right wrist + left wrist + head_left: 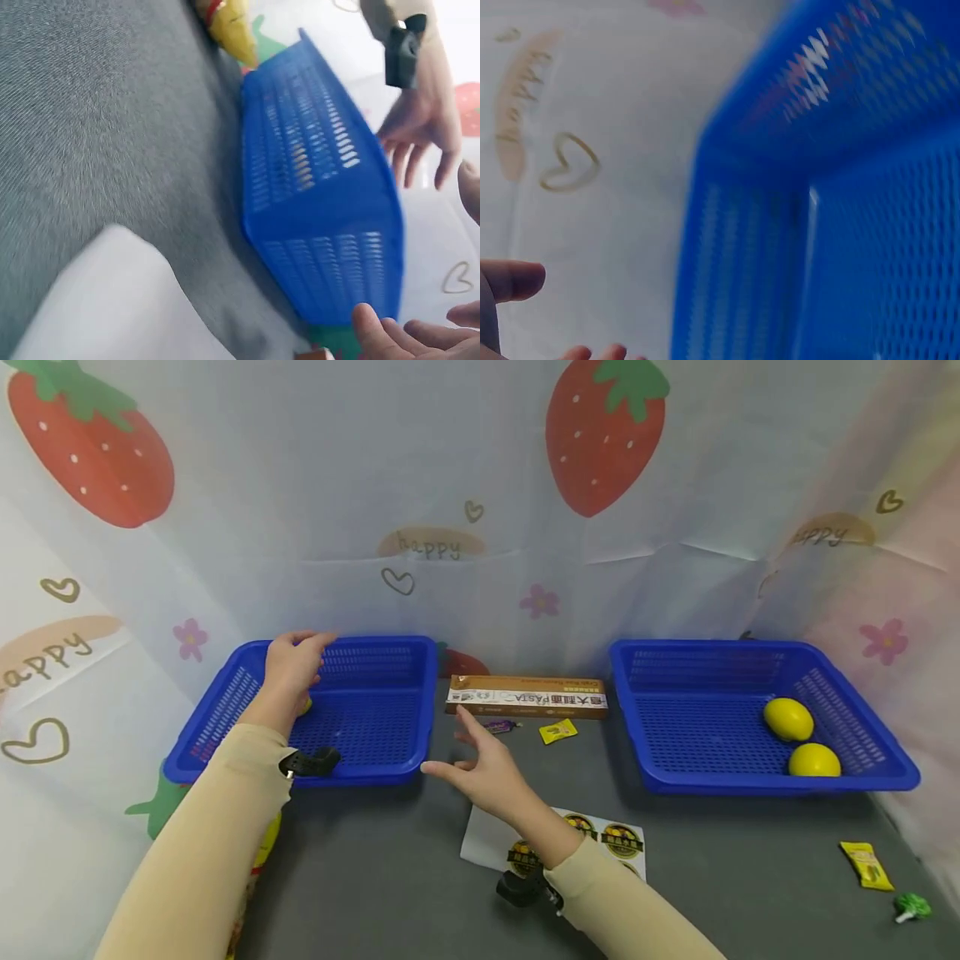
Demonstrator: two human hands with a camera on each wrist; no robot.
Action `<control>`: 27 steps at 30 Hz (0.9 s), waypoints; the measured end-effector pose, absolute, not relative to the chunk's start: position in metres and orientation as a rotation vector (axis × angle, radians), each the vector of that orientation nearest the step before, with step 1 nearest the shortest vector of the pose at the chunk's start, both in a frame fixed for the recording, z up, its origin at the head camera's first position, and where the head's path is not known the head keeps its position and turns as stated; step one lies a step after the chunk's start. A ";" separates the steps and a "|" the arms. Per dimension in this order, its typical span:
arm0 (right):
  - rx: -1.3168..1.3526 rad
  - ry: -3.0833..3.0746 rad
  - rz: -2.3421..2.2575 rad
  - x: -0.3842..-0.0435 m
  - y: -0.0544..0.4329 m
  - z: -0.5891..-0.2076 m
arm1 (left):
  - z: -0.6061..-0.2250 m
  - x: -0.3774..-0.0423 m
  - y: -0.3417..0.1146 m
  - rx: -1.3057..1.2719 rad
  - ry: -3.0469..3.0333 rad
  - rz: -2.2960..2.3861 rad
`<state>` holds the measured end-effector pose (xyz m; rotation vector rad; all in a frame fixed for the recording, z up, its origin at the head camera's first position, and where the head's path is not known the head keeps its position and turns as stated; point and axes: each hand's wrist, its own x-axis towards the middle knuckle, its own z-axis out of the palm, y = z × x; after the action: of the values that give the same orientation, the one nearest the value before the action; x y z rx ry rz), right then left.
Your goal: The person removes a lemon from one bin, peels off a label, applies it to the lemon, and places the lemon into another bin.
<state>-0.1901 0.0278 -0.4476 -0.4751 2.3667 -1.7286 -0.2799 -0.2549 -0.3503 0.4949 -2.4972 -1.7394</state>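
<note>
Over the left blue basket hangs my left hand, its thumb apart from the fingers and nothing between them. A yellow item inside that basket shows only partly beneath this hand. In the left wrist view the thumb and a few fingertips appear beside the basket. My right hand is just off the basket's near right corner, thumb and fingers spread and holding nothing. Below its wrist lies a white sheet with round fruit stickers, partly covered by the arm.
A second blue basket at right holds two lemons. Between the baskets lie a pasta box, a purple-wrapped candy and a yellow packet. Another yellow packet and a small broccoli piece lie at right. A patterned curtain stands behind.
</note>
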 end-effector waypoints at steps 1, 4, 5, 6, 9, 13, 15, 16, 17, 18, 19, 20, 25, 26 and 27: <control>-0.469 2.366 -1.716 -0.191 0.024 -0.449 | -0.352 -0.282 -0.258 0.517 -2.521 -1.692; -0.447 2.357 -1.696 -0.195 0.015 -0.453 | -0.360 -0.289 -0.266 0.570 -2.594 -1.540; -0.441 2.353 -1.694 -0.195 0.013 -0.454 | -0.363 -0.291 -0.269 0.578 -2.613 -1.500; -0.441 2.341 -1.699 -0.196 0.011 -0.454 | -0.367 -0.293 -0.273 0.587 -2.630 -1.452; -0.462 2.308 -1.709 -0.198 0.006 -0.455 | -0.376 -0.298 -0.284 0.600 -2.660 -1.331; -0.512 2.264 -1.743 -0.200 -0.001 -0.455 | -0.385 -0.304 -0.299 0.575 -2.653 -1.321; -0.526 2.265 -1.743 -0.200 -0.003 -0.455 | -0.390 -0.305 -0.306 0.559 -2.648 -1.360; -0.534 2.273 -1.736 -0.201 -0.004 -0.456 | -0.393 -0.306 -0.309 0.555 -2.647 -1.380; -0.538 2.284 -1.724 -0.201 -0.005 -0.456 | -0.395 -0.306 -0.312 0.557 -2.650 -1.388; -0.545 2.299 -1.709 -0.201 -0.005 -0.457 | -0.397 -0.306 -0.315 0.564 -2.650 -1.398; -0.551 2.312 -1.695 -0.202 -0.006 -0.457 | -0.399 -0.305 -0.318 0.573 -2.653 -1.408; -0.555 2.323 -1.682 -0.202 -0.007 -0.458 | -0.401 -0.305 -0.321 0.589 -2.658 -1.417; -0.570 2.375 -1.669 -0.204 -0.007 -0.460 | -0.404 -0.304 -0.328 0.657 -2.763 -1.489; -0.575 2.382 -1.669 -0.204 -0.007 -0.460 | -0.404 -0.303 -0.329 0.680 -2.788 -1.499; -0.578 2.385 -1.668 -0.205 -0.008 -0.461 | -0.404 -0.303 -0.330 0.705 -2.811 -1.508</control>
<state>-0.2047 -0.0078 -0.4605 -0.5779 2.3855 -1.6685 -0.3034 -0.3296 -0.4042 0.7047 -2.8105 -1.5076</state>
